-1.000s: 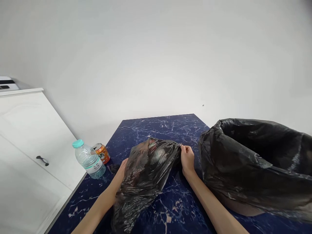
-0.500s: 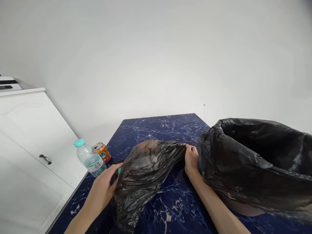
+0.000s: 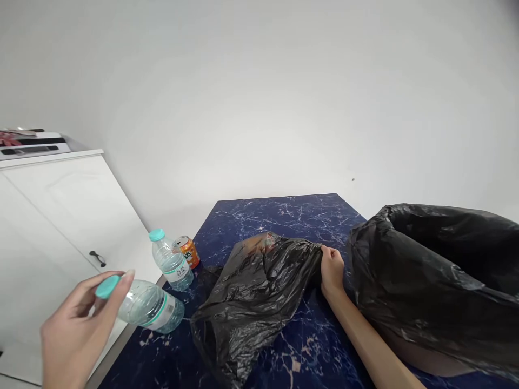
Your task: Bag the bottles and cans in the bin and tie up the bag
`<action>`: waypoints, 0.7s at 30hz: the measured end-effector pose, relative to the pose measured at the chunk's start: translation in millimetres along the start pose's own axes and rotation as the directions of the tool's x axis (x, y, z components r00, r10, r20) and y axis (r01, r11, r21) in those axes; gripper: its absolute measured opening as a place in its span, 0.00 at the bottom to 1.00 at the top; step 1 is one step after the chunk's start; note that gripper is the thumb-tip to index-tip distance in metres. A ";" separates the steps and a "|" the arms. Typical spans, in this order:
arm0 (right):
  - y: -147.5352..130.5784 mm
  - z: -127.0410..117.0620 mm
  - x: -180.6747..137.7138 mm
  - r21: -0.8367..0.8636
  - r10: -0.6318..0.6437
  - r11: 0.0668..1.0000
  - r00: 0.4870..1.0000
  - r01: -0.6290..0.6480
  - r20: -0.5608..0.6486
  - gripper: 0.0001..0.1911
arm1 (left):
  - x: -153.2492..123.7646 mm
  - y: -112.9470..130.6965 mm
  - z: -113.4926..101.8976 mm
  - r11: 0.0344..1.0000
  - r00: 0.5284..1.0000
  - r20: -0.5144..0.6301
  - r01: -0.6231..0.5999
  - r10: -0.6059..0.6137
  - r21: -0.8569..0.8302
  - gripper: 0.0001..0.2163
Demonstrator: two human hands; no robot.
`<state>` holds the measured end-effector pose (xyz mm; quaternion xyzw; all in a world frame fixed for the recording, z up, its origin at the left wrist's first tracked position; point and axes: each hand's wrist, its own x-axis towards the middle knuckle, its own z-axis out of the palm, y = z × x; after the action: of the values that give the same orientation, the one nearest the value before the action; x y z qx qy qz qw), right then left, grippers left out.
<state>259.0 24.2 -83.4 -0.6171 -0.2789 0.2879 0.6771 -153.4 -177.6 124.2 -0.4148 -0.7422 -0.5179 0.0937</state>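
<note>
Between the fingers of my left hand [image 3: 87, 319] is the teal cap end of a clear plastic bottle [image 3: 152, 307], tilted with its base pointing right, over the table's left edge. My right hand [image 3: 332, 267] is closed on the gathered upper right edge of a black plastic bag [image 3: 259, 292]. The bag lies crumpled on the table, its mouth facing my left side. Through its thin film something orange-brown shows at the far end; its kind is unclear. A second bottle [image 3: 172, 262] with a teal cap stands upright behind the held one, beside an orange drink can [image 3: 188, 251].
A bin lined with a black bag [image 3: 397, 286] stands on the right, its mouth open. The blue marbled table [image 3: 279, 210] reaches to the white wall. On the left is a white cabinet [image 3: 73, 200] with a dark handle and items on top.
My left hand has moved left, away from the bag, and a bottle now shows in it. The bag has sagged flatter. My right hand keeps its hold. The view has shifted slightly left.
</note>
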 end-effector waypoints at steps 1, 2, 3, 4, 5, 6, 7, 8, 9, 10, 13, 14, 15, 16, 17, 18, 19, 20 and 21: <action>-1.1 0.1 -0.6 0.002 0.002 1.000 1.000 -0.002 0.002 0.16 | 1.0 4.7 3.1 0.999 0.999 0.010 0.032 -0.032 -0.011 0.23; -2.2 0.2 -1.1 0.005 0.002 1.000 1.000 -0.002 0.003 0.16 | 1.7 8.2 6.2 0.999 0.999 0.013 0.047 -0.047 -0.008 0.23; -3.0 0.4 -1.5 0.008 0.002 1.000 1.000 -0.002 0.002 0.16 | 2.5 10.6 9.1 0.999 0.999 0.007 0.038 -0.039 0.007 0.22; -3.7 0.6 -1.7 0.010 0.002 1.000 1.000 -0.002 0.001 0.16 | 3.5 11.7 11.8 1.000 1.000 0.001 0.016 -0.016 0.022 0.21; -4.2 0.7 -1.8 0.011 0.002 1.000 1.000 -0.002 0.000 0.16 | 4.9 11.8 14.4 0.999 1.000 0.000 -0.016 0.016 0.031 0.21; -4.5 0.8 -1.8 0.012 0.002 1.000 1.000 -0.002 -0.002 0.17 | 6.6 10.9 16.9 0.998 0.999 0.005 -0.050 0.050 0.035 0.20; -4.6 0.9 -1.7 0.013 0.001 1.000 1.000 -0.001 -0.002 0.17 | 8.6 9.3 19.2 0.995 0.996 0.013 -0.087 0.087 0.039 0.20; -4.6 0.9 -1.5 0.013 0.000 1.000 1.000 0.000 0.000 0.17 | 10.8 7.2 21.2 0.992 0.992 0.021 -0.121 0.121 0.044 0.20; -4.6 0.9 -1.3 0.014 -0.001 1.000 1.000 0.001 0.002 0.17 | 12.9 5.0 22.9 0.987 0.988 0.030 -0.153 0.152 0.055 0.20; -4.5 0.8 -1.1 0.015 -0.002 1.000 1.000 0.002 0.005 0.17 | 14.9 3.0 24.1 0.980 0.983 0.038 -0.183 0.180 0.072 0.21; -4.4 0.6 -0.7 0.013 -0.003 1.000 1.000 0.003 0.006 0.17 | 17.4 0.7 24.1 0.959 0.972 0.079 -0.231 0.220 0.164 0.20; -4.5 0.6 -0.7 0.012 -0.004 1.000 1.000 0.003 0.006 0.17 | 16.5 1.8 22.9 0.953 0.972 0.100 -0.228 0.212 0.200 0.20; -4.5 0.7 -0.8 0.011 -0.004 1.000 1.000 0.004 0.005 0.17 | 14.8 3.6 21.4 0.947 0.974 0.116 -0.219 0.197 0.235 0.21; -4.7 0.8 -0.9 0.010 -0.005 1.000 1.000 0.005 0.005 0.17 | 12.4 6.0 19.7 0.943 0.976 0.130 -0.205 0.176 0.262 0.23; -4.8 0.9 -1.1 0.010 -0.006 1.000 1.000 0.006 0.004 0.17 | 9.5 8.2 18.1 0.942 0.979 0.135 -0.188 0.156 0.278 0.26; -4.9 1.1 -1.2 0.010 -0.006 1.000 1.000 0.006 0.003 0.17 | 6.3 9.6 16.6 0.943 0.982 0.126 -0.173 0.142 0.285 0.29; -5.1 1.2 -1.3 0.009 -0.007 1.000 1.000 0.007 0.004 0.18 | 3.0 9.7 15.4 0.946 0.985 0.106 -0.162 0.137 0.281 0.32; -5.2 1.3 -1.4 0.009 -0.006 1.000 1.000 0.006 0.005 0.18 | -0.3 7.7 14.4 0.951 0.986 0.084 -0.160 0.142 0.266 0.34; -5.4 1.4 -1.5 0.008 -0.006 1.000 1.000 0.006 0.006 0.18 | -3.7 3.6 13.3 0.955 0.985 0.063 -0.172 0.161 0.243 0.36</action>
<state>257.2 23.7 -77.9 -0.6126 -0.2815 0.2890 0.6796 -144.6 -167.8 118.6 -0.4718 -0.7652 -0.4028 0.1724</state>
